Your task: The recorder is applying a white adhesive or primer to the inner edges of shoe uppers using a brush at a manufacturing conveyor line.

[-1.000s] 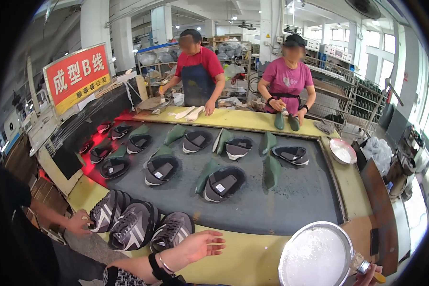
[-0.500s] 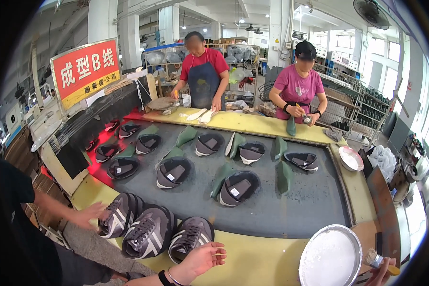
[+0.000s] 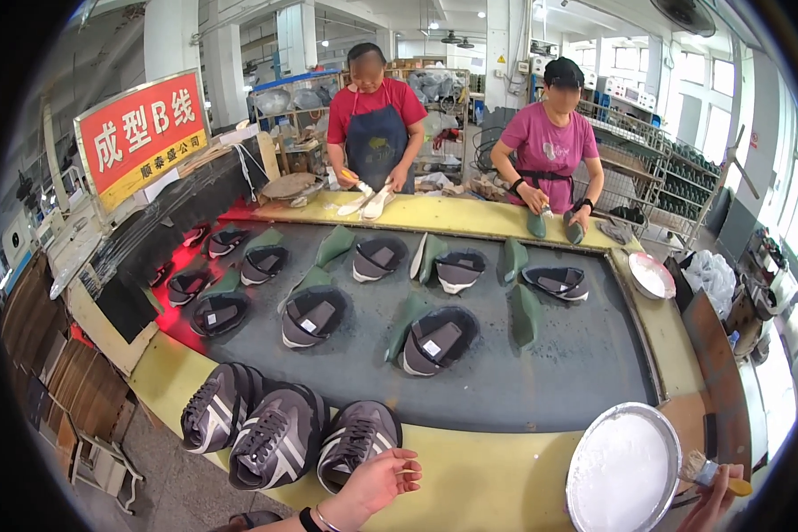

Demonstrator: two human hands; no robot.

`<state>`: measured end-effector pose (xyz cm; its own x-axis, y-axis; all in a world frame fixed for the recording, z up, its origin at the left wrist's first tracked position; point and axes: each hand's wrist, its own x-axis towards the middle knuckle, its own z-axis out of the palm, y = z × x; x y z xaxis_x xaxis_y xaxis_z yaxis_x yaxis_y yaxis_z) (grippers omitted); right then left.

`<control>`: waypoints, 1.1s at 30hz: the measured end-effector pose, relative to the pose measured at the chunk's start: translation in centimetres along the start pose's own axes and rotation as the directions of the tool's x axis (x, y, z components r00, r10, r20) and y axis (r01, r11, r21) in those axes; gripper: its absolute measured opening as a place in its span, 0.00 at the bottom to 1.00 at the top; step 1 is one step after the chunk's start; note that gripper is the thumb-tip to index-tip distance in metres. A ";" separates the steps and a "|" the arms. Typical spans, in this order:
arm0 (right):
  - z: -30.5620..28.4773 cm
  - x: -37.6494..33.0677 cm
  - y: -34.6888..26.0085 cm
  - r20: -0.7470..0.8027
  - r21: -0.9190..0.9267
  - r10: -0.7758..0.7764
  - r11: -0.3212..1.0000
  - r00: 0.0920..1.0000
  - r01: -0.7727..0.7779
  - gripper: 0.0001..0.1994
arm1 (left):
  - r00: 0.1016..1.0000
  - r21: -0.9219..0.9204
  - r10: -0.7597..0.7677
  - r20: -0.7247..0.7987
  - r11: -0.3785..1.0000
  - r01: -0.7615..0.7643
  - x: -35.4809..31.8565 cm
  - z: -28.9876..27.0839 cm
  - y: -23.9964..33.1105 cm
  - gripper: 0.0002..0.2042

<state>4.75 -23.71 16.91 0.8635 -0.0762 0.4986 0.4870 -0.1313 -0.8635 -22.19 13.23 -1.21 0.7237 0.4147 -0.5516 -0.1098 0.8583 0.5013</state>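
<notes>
My left hand (image 3: pixel 383 483) hovers at the near edge, just in front of the rightmost grey sneaker (image 3: pixel 359 441), its fingers loosely curled and apart with nothing in them. Two more grey sneakers with pale stripes, a middle one (image 3: pixel 279 436) and a left one (image 3: pixel 217 403), stand beside it on the yellow ledge (image 3: pixel 488 470). At the lower right, my right hand (image 3: pixel 716 501) grips a paintbrush (image 3: pixel 702 470) with a yellow handle, bristles pointing up and left. Next to the brush sits a round metal basin (image 3: pixel 585 448) of white liquid.
A dark conveyor belt (image 3: pixel 346 399) carries several shoe uppers (image 3: pixel 439 341) and green shoe lasts (image 3: pixel 523 319). Across it, a person in red (image 3: pixel 377 120) brushes white soles (image 3: pixel 377 204), and a person in pink (image 3: pixel 554 146) brushes a green piece. A white bowl (image 3: pixel 652 275) stands at right.
The arm of another person at the left sneaker has gone from view. The person in pink has lowered the brush onto a green piece. My hands have barely moved; the view has shifted slightly.
</notes>
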 end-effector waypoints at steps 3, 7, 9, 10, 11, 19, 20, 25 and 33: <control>0.4 0.0 -0.3 -0.015 0.001 -0.019 1.000 1.000 0.019 0.09 | 1.000 0.017 0.004 -0.019 1.000 -0.004 0.2 0.1 0.0 0.10; 1.2 -0.4 -0.6 -0.064 0.025 0.041 0.999 0.997 -0.040 0.09 | 1.000 0.039 -0.012 -0.023 0.999 0.013 0.7 0.0 -0.2 0.10; 1.4 -0.4 -0.8 -0.066 0.027 0.038 0.999 0.997 -0.037 0.09 | 1.000 0.057 -0.007 -0.030 0.998 0.009 1.1 -0.2 -0.2 0.10; 1.3 -0.3 -0.9 -0.060 0.022 0.020 1.000 0.998 -0.019 0.09 | 0.999 0.054 0.000 -0.034 0.999 0.002 1.3 -0.3 -0.2 0.10; 1.3 -0.2 -1.0 -0.055 0.016 0.001 1.000 0.999 0.000 0.09 | 1.000 0.057 0.007 -0.030 0.998 -0.005 1.6 -0.4 -0.2 0.10; 0.0 0.4 0.2 -0.050 0.070 0.089 0.994 0.995 -0.085 0.09 | 0.989 0.061 0.143 -0.039 0.988 -0.141 4.4 0.6 -1.4 0.07; -0.2 0.4 0.3 0.000 0.079 0.082 0.994 0.997 -0.082 0.09 | 0.991 0.089 0.137 -0.001 0.987 -0.137 4.7 0.9 -1.7 0.07; 0.0 0.5 1.3 0.036 -0.056 0.111 0.992 0.993 -0.109 0.09 | 0.989 0.208 0.144 0.034 0.967 -0.148 5.4 2.5 -3.1 0.07; 1.2 0.7 2.5 0.019 -0.139 0.097 0.986 0.995 -0.093 0.10 | 0.992 0.279 0.086 0.087 0.954 -0.107 6.9 3.9 -4.1 0.08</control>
<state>6.70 -22.90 15.04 0.9089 -0.0698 0.4112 0.3814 -0.2596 -0.8872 -14.08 11.41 -4.47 0.7679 0.4595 -0.4463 0.0076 0.6902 0.7236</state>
